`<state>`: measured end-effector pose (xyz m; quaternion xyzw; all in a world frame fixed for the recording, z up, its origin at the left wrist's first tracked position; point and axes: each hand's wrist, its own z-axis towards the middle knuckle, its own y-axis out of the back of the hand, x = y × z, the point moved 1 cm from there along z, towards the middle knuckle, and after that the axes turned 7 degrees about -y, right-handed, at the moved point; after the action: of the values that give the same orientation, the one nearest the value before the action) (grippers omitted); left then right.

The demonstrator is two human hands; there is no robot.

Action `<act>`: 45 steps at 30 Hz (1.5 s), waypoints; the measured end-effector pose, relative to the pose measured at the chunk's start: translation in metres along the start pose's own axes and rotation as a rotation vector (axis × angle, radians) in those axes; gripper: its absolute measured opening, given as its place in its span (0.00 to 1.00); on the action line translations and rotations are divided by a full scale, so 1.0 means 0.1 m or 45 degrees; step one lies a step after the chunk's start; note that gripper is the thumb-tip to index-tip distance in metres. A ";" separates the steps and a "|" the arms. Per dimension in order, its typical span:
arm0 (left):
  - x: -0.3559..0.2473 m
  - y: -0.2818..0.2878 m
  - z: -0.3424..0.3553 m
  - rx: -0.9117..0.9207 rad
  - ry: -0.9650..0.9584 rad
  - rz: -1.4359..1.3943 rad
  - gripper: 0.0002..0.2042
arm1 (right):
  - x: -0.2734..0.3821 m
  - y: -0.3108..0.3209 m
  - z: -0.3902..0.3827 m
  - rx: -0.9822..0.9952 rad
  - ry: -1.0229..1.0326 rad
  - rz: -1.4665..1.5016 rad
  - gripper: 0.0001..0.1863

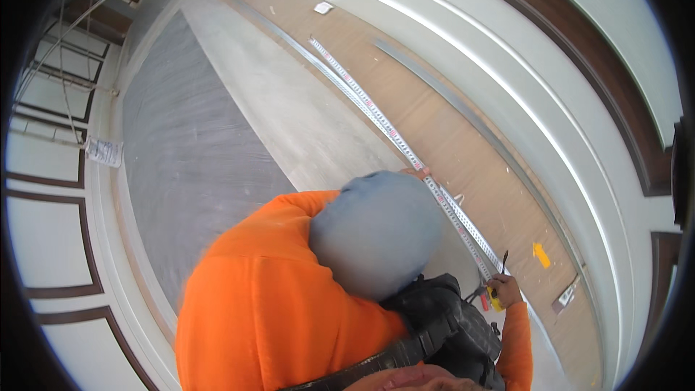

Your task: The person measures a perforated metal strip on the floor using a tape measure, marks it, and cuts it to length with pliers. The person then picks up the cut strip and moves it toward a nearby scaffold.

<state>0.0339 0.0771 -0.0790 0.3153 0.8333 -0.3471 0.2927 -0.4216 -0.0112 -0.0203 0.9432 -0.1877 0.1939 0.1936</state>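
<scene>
"What is in my right hand (504,289)?"

"It is closed round a yellow tape measure (496,298); a thin dark stick (504,261) pokes up from the same hand; just left of it sits something red (484,303), too small to name."

"And my left hand (416,172)?"

"Your fingers are at the pulled-out blade (369,105), up from the case; your grey-blue knee (380,235) hides much of that hand, so I cannot tell whether it pinches or merely rests."

"How does the blade lie?"

"It runs from your right hand, past your left and well beyond; a perforated metal strip (470,229) lies along it, and the two cross near your left hand."

"Farther out?"

"A yellow arrow-shaped piece (541,254) lies near your right hand, up and to its right; a grey metal channel (449,96) curves by, right of both hands; a dark grey sheet (188,145) spreads well to their left."
</scene>
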 end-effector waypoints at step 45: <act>-1.72 3.50 0.81 -1.143 -0.743 2.632 0.19 | -1.92 0.46 -0.25 -0.269 -0.340 0.683 0.09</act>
<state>0.4188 0.1558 -0.1433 0.6208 0.1282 0.3238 0.7024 -0.6128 0.0140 -0.0698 0.8520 -0.4725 0.0920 0.2061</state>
